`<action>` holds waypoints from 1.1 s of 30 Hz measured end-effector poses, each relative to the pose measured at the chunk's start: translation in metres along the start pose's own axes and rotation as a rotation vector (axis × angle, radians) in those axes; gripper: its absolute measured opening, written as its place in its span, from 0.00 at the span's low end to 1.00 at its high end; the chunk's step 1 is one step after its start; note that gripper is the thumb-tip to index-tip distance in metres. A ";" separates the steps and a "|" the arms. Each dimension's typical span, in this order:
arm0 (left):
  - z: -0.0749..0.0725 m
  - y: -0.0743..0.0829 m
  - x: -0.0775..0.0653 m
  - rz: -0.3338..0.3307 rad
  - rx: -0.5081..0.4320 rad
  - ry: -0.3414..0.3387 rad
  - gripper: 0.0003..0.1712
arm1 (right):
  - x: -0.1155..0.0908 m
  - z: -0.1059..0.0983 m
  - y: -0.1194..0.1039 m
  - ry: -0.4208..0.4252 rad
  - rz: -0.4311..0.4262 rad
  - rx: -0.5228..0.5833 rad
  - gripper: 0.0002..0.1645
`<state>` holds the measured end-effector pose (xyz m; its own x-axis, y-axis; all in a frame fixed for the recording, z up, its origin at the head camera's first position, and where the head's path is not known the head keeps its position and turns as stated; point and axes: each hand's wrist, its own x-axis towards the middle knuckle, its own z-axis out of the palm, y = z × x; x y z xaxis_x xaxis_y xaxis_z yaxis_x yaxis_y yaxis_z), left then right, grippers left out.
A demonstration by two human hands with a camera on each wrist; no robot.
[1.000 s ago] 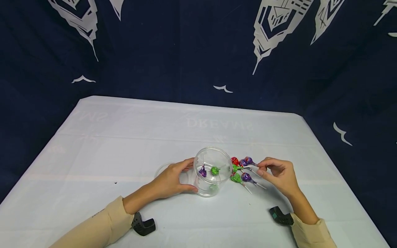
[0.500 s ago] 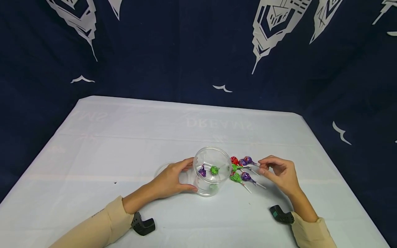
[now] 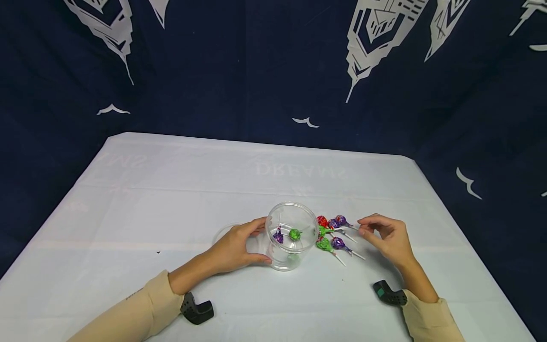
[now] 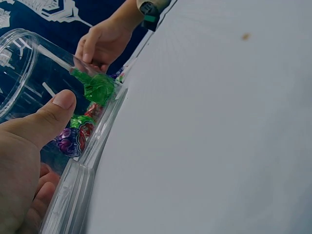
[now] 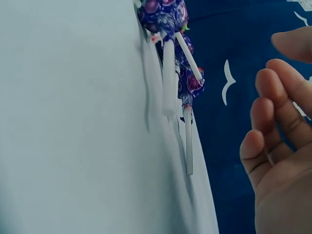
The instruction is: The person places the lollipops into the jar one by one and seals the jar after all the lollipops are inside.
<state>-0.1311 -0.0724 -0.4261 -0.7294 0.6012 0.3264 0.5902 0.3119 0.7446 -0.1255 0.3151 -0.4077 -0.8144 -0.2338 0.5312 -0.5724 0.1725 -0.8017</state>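
My left hand [image 3: 235,249] holds a clear plastic jar [image 3: 285,261] from its left side, thumb in front and fingers behind. A purple-wrapped lollipop [image 3: 278,235] and a green one [image 3: 295,234] are inside the jar. Right of it lies a small pile of wrapped lollipops, among them a red one [image 3: 322,221], a green one [image 3: 325,244] and a purple one [image 3: 338,243], their white sticks pointing right. My right hand [image 3: 386,237] hovers just beyond the stick ends. In the right wrist view, its fingers [image 5: 265,117] are loosely curled with nothing between them and the thumb.
A clear round lid [image 3: 222,231] lies flat on the white-covered table [image 3: 192,199], partly behind my left hand. A dark blue cloth [image 3: 239,71] with white prints hangs behind the table. Black devices [image 3: 196,309] are worn at both wrists.
My right hand has drawn slightly right, away from the lollipop sticks. The left hand and the jar keep their place, and the lollipops lie as before.
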 end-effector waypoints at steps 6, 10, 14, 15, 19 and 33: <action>-0.001 0.000 0.000 0.009 0.002 0.001 0.51 | -0.002 -0.003 0.008 0.015 0.017 -0.032 0.11; -0.001 0.000 0.000 0.013 -0.002 -0.001 0.51 | -0.004 -0.005 0.013 0.050 0.041 -0.050 0.12; -0.001 0.000 0.000 0.010 -0.001 -0.002 0.51 | -0.005 -0.005 0.016 0.081 0.091 -0.157 0.11; -0.001 0.000 0.000 0.009 0.000 -0.003 0.51 | -0.005 -0.005 0.016 0.087 0.105 -0.190 0.11; -0.001 0.000 0.001 0.011 0.000 -0.003 0.51 | -0.005 -0.006 0.018 0.106 0.183 -0.304 0.10; -0.001 -0.001 0.000 0.007 0.004 -0.004 0.51 | -0.007 -0.010 0.030 0.053 0.283 -0.496 0.08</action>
<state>-0.1318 -0.0730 -0.4259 -0.7239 0.6061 0.3295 0.5967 0.3106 0.7399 -0.1374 0.3313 -0.4326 -0.9387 -0.0672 0.3382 -0.2978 0.6524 -0.6969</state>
